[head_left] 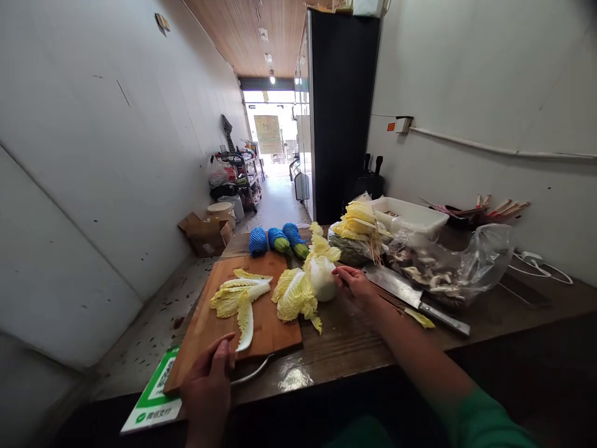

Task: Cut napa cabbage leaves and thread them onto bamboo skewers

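Observation:
My right hand (357, 286) is closed, its fingertips pinching the edge of a pale napa cabbage (323, 281) at the board's right side. Frilly yellow leaves spread from that cabbage, and a looser leaf bunch (293, 295) lies against it. My left hand (212, 370) is at the front left of the wooden cutting board (275, 336), fingers drawn together; what they hold, if anything, is hidden. Just beyond its fingertips rests a single cabbage leaf (245, 323), below a small pile of torn leaves (233, 295).
A cleaver (396, 283) lies right of my right hand, beside thin wooden skewers (389, 300). Behind are a plastic bag of mushrooms (433, 274), skewered yellow leaves (361, 221) and a white tub (410, 214). Net-wrapped green vegetables (280, 241) line the board's far edge.

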`<state>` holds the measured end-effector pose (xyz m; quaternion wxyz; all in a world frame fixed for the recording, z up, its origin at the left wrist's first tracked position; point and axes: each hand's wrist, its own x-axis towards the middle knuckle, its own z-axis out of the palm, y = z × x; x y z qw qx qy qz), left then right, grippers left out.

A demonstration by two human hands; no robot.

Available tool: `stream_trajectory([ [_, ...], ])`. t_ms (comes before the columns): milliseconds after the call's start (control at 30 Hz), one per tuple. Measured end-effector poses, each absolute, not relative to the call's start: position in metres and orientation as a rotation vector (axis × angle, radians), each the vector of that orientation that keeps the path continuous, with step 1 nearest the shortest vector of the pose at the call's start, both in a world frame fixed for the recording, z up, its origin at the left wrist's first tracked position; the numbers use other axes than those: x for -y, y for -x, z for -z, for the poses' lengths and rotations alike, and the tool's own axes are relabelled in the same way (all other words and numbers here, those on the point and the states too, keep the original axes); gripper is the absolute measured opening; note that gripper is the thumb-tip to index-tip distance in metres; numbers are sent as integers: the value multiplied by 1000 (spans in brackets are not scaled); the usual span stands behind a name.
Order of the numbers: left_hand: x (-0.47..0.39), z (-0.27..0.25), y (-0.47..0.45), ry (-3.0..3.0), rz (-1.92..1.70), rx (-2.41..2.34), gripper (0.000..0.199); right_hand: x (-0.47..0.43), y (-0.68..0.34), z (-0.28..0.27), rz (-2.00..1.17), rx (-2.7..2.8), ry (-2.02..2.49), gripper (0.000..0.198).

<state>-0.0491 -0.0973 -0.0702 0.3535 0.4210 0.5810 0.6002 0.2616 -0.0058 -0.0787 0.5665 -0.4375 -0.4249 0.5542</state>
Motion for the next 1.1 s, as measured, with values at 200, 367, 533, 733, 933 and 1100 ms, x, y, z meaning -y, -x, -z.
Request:
stream_trajectory([
  [200,94,73,44,-856,-1797,-1296,28,5,-272,85,-1198,1032,1177,28],
  [367,91,75,45,-859,-1827,-1204,22,4,-280,90,-1139,1077,1248,27],
  [533,90,78,46,-930,-1827,-1208,22,6,-279,86,-1061,1106,1241,21],
  [733,103,82,47,-1552,-1604,-1837,39,23,-270,66,-961,1102,1128,28],
  [933,107,86,51,-2095,-1273,-1849,27,45,-256,51,-880,1024,966,26],
  [1100,110,85,53,-2088,-1301,-1789,20,51,-252,46,-836,995,896,40],
])
